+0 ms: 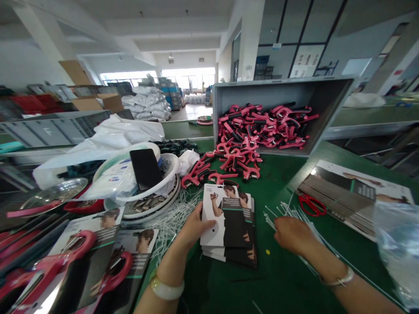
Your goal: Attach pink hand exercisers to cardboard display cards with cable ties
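Near the centre of the bench, my left hand grips the left edge of the top printed card, its thumb on the front. That card lies on a small stack of similar cards. To the right, my right hand rests over a bunch of thin white ties, with its fingers curled; whether it pinches any is hidden. Behind the stack, pink and black hand grips spill from a grey crate lying on its side.
Left are a black phone on a white basin, metal parts, more ties and carded grips. Right are red scissors, a card stack and a clear plastic bag.
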`<action>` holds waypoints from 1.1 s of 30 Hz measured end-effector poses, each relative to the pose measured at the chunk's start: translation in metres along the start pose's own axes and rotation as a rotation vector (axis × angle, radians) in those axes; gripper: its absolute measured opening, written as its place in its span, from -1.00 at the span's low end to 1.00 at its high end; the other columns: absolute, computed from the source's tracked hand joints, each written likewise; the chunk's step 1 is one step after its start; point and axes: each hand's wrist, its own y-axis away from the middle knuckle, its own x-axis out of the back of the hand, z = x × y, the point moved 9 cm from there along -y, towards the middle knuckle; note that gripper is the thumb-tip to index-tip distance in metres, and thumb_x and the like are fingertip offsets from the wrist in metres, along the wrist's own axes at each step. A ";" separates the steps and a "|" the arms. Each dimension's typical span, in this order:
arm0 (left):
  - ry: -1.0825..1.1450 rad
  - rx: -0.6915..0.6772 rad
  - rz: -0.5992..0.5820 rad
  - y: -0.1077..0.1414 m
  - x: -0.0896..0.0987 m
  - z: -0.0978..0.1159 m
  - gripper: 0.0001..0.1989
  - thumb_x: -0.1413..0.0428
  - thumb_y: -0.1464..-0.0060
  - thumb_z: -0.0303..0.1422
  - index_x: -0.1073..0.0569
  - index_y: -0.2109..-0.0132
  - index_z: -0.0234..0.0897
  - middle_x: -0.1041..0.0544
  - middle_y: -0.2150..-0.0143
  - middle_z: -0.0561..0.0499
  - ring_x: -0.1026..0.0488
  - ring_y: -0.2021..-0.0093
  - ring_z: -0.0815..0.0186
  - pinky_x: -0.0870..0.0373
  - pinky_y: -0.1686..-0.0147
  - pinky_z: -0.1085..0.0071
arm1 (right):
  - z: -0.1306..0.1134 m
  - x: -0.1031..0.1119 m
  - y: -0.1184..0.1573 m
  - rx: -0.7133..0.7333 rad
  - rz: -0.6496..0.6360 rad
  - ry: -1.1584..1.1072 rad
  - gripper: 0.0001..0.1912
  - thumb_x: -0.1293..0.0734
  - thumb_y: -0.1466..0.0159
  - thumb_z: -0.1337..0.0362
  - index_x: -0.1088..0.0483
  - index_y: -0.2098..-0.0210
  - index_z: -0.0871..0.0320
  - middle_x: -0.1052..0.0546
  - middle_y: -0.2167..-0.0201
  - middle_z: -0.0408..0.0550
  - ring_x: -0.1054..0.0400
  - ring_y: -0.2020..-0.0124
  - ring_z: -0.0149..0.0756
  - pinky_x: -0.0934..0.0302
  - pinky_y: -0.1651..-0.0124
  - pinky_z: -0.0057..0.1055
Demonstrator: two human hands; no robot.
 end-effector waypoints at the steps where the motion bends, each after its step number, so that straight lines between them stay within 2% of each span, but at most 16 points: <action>1: -0.028 0.001 -0.008 0.000 0.002 0.000 -0.34 -0.28 0.28 -0.52 -0.34 -0.06 -0.29 -0.53 0.11 -0.09 -0.48 0.22 0.20 -0.37 0.24 0.38 | 0.002 0.000 -0.003 0.000 -0.002 -0.013 -0.84 -0.23 -0.06 0.43 -0.46 0.46 0.22 -0.54 0.39 0.17 -0.45 0.29 -0.01 -0.22 0.31 -0.23; 4: -0.090 0.001 -0.021 -0.002 0.006 -0.004 -0.42 -0.28 0.24 -0.46 -0.38 -0.02 -0.33 -0.55 0.19 -0.07 -0.48 0.25 0.22 -0.38 0.26 0.38 | 0.019 -0.001 -0.008 0.011 -0.008 -0.125 -0.83 -0.21 -0.10 0.38 -0.45 0.49 0.17 -0.54 0.43 0.04 -0.44 0.34 -0.14 -0.19 0.35 -0.32; 8: -0.098 -0.036 -0.028 -0.006 0.004 -0.006 -0.37 -0.29 0.22 -0.42 -0.35 -0.07 -0.32 -0.55 0.19 -0.06 -0.48 0.25 0.22 -0.38 0.28 0.40 | 0.047 0.002 -0.007 0.006 0.021 -0.384 -0.77 -0.19 -0.16 0.24 -0.44 0.49 0.15 -0.53 0.48 -0.06 -0.40 0.42 -0.24 -0.17 0.39 -0.38; 10: -0.069 -0.029 -0.041 -0.006 0.000 -0.007 -0.32 -0.29 0.21 -0.39 -0.30 -0.11 -0.32 -0.56 0.20 -0.08 -0.49 0.27 0.21 -0.38 0.32 0.40 | 0.051 0.009 -0.004 0.023 0.046 -0.529 -0.75 -0.21 -0.15 0.17 -0.44 0.50 0.15 -0.53 0.51 -0.08 -0.40 0.43 -0.27 -0.18 0.37 -0.39; 12: -0.047 0.026 -0.063 -0.003 -0.005 -0.011 -0.26 -0.29 0.19 -0.36 -0.23 -0.16 -0.31 -0.58 0.30 -0.06 -0.51 0.37 0.22 -0.37 0.41 0.42 | 0.046 0.016 0.000 0.032 0.054 -0.729 -0.75 -0.24 -0.13 0.13 -0.43 0.49 0.16 -0.53 0.52 -0.09 -0.37 0.49 -0.32 -0.18 0.42 -0.41; 15: -0.023 0.110 -0.114 0.004 -0.011 -0.015 -0.17 -0.30 0.19 -0.37 -0.13 -0.23 -0.24 -0.57 0.42 -0.01 -0.48 0.51 0.26 -0.29 0.55 0.48 | 0.030 0.022 0.004 0.018 0.035 -1.034 -0.74 -0.30 -0.09 0.07 -0.39 0.44 0.17 -0.55 0.47 -0.07 -0.30 0.59 -0.42 -0.08 0.59 -0.49; 18: 0.032 0.135 -0.177 0.009 -0.016 -0.012 -0.12 -0.33 0.27 -0.45 -0.15 -0.22 -0.23 -0.59 0.35 -0.05 -0.50 0.47 0.25 -0.29 0.55 0.49 | 0.007 0.029 0.005 0.033 0.028 -1.202 -0.70 -0.34 -0.08 0.05 -0.36 0.39 0.18 -0.53 0.47 -0.06 -0.24 0.64 -0.48 0.03 0.67 -0.55; 22: 0.118 0.152 -0.142 0.008 -0.013 -0.009 -0.40 -0.32 0.25 -0.44 -0.39 -0.02 -0.31 -0.59 0.27 -0.07 -0.50 0.40 0.28 -0.36 0.43 0.45 | -0.032 0.045 0.009 0.175 0.105 -1.306 -0.71 -0.29 -0.18 0.04 -0.32 0.36 0.17 -0.48 0.55 -0.13 -0.14 0.69 -0.54 0.01 0.67 -0.56; 24: 0.161 0.174 -0.120 0.007 -0.012 -0.011 -0.51 -0.31 0.23 -0.42 -0.44 0.06 -0.31 -0.58 0.27 -0.06 -0.50 0.39 0.30 -0.38 0.38 0.42 | -0.050 0.056 0.013 0.285 0.208 -1.318 -0.75 -0.25 -0.24 0.07 -0.30 0.34 0.16 -0.49 0.50 -0.11 -0.21 0.64 -0.50 -0.10 0.62 -0.55; 27: 0.177 0.205 -0.119 0.008 -0.011 -0.016 -0.51 -0.29 0.20 -0.40 -0.44 0.04 -0.29 -0.58 0.30 -0.05 -0.48 0.43 0.32 -0.36 0.44 0.44 | -0.076 0.063 0.021 0.441 0.314 -1.248 -0.80 -0.20 -0.30 0.14 -0.31 0.30 0.14 -0.49 0.39 -0.08 -0.30 0.56 -0.47 -0.23 0.54 -0.52; 33: 0.195 0.216 -0.108 0.007 -0.010 -0.020 -0.52 -0.27 0.17 -0.36 -0.45 0.02 -0.25 -0.57 0.36 0.00 -0.44 0.51 0.37 -0.31 0.52 0.49 | -0.104 0.057 0.025 0.593 0.269 -1.115 -0.78 -0.13 -0.34 0.19 -0.34 0.28 0.13 -0.49 0.36 -0.09 -0.33 0.56 -0.47 -0.26 0.52 -0.52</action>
